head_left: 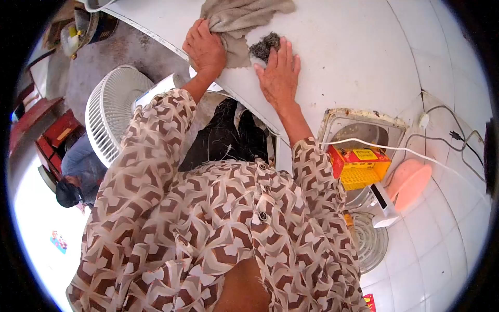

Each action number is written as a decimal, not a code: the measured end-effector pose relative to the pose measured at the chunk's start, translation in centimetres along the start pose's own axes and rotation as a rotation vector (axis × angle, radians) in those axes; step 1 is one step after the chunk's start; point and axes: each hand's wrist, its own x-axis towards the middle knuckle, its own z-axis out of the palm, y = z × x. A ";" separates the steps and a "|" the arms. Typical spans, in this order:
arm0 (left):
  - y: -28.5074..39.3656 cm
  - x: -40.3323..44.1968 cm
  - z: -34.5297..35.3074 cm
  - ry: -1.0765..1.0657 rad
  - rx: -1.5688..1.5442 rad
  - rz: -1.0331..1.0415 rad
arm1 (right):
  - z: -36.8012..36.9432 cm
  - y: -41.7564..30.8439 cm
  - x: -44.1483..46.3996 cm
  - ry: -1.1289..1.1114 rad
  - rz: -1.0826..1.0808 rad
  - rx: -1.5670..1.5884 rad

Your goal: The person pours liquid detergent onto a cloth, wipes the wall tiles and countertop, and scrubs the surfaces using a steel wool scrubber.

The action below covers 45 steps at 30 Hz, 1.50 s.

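At the counter's edge my left hand [206,51] has its fingers bent and closed on the edge of a grey-brown cloth [241,18]. The cloth lies crumpled on the white countertop [343,57]. Just right of it, my right hand [280,75] rests palm down, fingers stretched out and slightly spread. A dark steel wool scrubber [264,47] lies against its index finger, on the side towards the cloth. Small dark specks dot the counter around this hand.
A white fan [117,104] stands left of my body. On the right are a stained metal sink [358,125], a red-yellow box [358,166], a pink plastic item [410,179] and loose cables [442,138]. Another person [86,164] is at far left.
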 end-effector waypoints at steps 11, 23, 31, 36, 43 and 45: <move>-0.1 0.3 0.4 -0.022 0.026 -0.018 | -3.4 17.4 -5.0 0.180 0.911 -0.153; 0.6 0.5 -0.2 -0.033 0.019 0.009 | -2.8 14.4 -4.9 0.000 0.711 -0.253; 0.7 0.6 -0.1 -0.031 0.019 -0.006 | -4.8 14.5 -4.3 0.050 0.816 -0.047; 0.4 0.4 -0.5 -0.083 0.018 -0.002 | -2.1 6.6 -8.5 0.020 0.575 -0.079; 0.1 0.5 0.0 -0.022 0.012 0.015 | -1.5 -1.9 -13.0 -0.218 0.509 0.042; 0.4 0.3 -0.5 -0.052 -0.003 0.018 | -0.5 3.2 -11.5 -0.108 0.612 -0.227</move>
